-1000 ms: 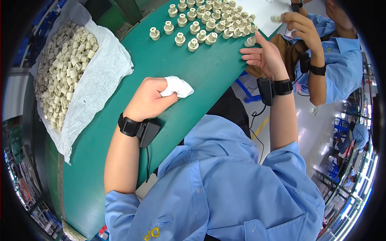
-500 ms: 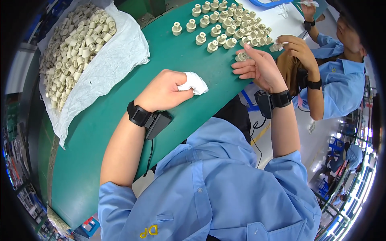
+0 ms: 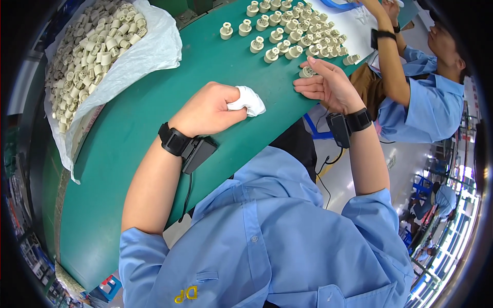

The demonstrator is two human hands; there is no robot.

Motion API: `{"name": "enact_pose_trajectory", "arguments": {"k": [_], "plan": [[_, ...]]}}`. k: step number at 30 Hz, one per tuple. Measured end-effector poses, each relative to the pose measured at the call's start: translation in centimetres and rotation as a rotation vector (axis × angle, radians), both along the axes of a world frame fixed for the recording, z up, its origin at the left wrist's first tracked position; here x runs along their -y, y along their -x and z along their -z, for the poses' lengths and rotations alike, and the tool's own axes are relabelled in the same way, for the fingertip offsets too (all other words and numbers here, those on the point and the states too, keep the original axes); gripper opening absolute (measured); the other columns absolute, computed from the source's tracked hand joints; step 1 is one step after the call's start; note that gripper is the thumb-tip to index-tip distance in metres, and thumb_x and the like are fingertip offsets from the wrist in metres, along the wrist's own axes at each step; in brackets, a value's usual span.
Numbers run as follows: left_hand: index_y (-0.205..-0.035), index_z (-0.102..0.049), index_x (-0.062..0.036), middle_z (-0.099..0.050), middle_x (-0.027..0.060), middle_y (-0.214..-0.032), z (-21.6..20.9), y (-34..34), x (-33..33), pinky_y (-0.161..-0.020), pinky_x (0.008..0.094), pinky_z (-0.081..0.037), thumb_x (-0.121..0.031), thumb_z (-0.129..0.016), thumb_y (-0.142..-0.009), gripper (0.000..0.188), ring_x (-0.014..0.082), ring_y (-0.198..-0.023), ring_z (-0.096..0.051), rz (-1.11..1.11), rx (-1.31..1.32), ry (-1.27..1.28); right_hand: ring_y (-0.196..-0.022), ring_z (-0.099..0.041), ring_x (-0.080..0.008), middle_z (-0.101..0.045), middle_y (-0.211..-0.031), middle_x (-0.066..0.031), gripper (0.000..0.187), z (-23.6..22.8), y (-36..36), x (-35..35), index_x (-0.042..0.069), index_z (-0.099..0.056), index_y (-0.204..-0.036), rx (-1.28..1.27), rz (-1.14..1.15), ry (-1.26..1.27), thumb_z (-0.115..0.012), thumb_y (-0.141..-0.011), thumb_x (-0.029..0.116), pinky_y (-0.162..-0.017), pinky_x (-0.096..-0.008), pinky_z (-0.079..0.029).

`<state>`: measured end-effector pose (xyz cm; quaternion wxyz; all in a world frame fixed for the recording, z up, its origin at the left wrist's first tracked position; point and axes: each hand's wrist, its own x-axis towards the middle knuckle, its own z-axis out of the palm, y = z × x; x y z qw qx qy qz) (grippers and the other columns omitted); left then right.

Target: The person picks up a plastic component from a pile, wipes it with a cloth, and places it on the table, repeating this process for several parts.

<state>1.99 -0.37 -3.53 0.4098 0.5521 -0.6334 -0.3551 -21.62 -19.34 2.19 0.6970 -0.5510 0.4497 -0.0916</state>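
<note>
On the green table, my left hand (image 3: 208, 109) is closed round a bunched white cloth (image 3: 250, 100), which sticks out past the thumb. My right hand (image 3: 334, 87) is at the table's near right edge with fingers stretched out and thumb apart. A beige ridged plastic fitting (image 3: 307, 72) sits by its fingertips, between thumb and fingers; whether they touch it I cannot tell. Beyond, several similar beige fittings (image 3: 276, 35) stand upright in loose rows, narrow end up. One fitting (image 3: 351, 60) stands at the group's right end, near a co-worker.
A white plastic bag (image 3: 154, 46) heaped with loose beige fittings (image 3: 95, 59) lies open at the far left. At the right sits a co-worker in a blue shirt (image 3: 426, 110), an arm reaching over a white surface (image 3: 354, 23) towards a blue-edged tray (image 3: 341, 5).
The co-worker's hand has left the fitting at the right end of the group and moved away to the far side. My hands have barely moved; the view has shifted slightly.
</note>
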Motion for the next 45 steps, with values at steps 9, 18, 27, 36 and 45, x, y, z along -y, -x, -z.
{"name": "enact_pose_trajectory", "arguments": {"k": [9,18,27,36,45], "plan": [[-0.088,-0.069,0.0016,-0.066,0.0153,-0.071,-1.2,0.1,-0.2,-0.056,0.0332,-0.047,-0.012,-0.068,-0.082,0.015,0.0188,-0.059,-0.061,0.042,-0.043,-0.02,-0.084,-0.075,-0.021,-0.073,-0.098,-0.0195,0.044,0.0,-0.4,0.6,0.003,-0.055,-0.117,0.015,-0.019,-0.034,-0.061,-0.099,0.042,-0.07,-0.0279,-0.062],[-0.104,-0.073,-0.0017,-0.073,0.0088,-0.084,-2.1,0.5,-0.3,-0.069,0.0297,-0.052,-0.007,-0.066,-0.084,0.022,0.0126,-0.075,-0.066,0.044,-0.104,-0.111,-0.087,-0.074,-0.0205,-0.073,-0.098,-0.0191,0.049,0.0,0.2,0.2,0.002,-0.059,-0.115,0.007,0.009,-0.037,-0.061,-0.098,0.048,-0.073,-0.0276,-0.062],[-0.103,-0.073,-0.0016,-0.073,0.0099,-0.085,-2.6,0.6,-0.3,-0.069,0.0295,-0.052,-0.007,-0.067,-0.084,0.021,0.0136,-0.076,-0.067,0.026,-0.123,-0.131,-0.086,-0.075,-0.0215,-0.073,-0.096,-0.0204,0.053,0.0,0.1,-0.1,-0.002,-0.062,-0.12,0.066,0.077,-0.064,-0.06,-0.098,0.047,-0.073,-0.0281,-0.062],[-0.093,-0.072,-0.0024,-0.069,0.0118,-0.072,-1.4,0.2,-0.1,-0.06,0.0317,-0.05,-0.011,-0.067,-0.082,0.015,0.0175,-0.063,-0.065,0.033,-0.121,-0.041,-0.081,-0.075,-0.0228,-0.074,-0.088,-0.0172,0.041,-5.8,-5.9,-3.6,-0.001,-0.067,-0.117,0.211,-0.234,0.211,-0.064,-0.098,0.035,-0.07,-0.0285,-0.062],[-0.102,-0.073,-0.004,-0.074,0.0083,-0.089,-2.3,-0.7,-0.2,-0.074,0.0298,-0.053,-0.003,-0.062,-0.084,0.021,0.0166,-0.079,-0.068,0.111,-0.057,-0.144,-0.069,-0.073,-0.0198,-0.072,-0.076,-0.0125,0.022,-4.7,-12.9,-3.6,-0.001,-0.069,-0.102,-0.124,-0.51,0.789,-0.067,-0.09,0.016,-0.064,-0.0307,-0.058]]}}
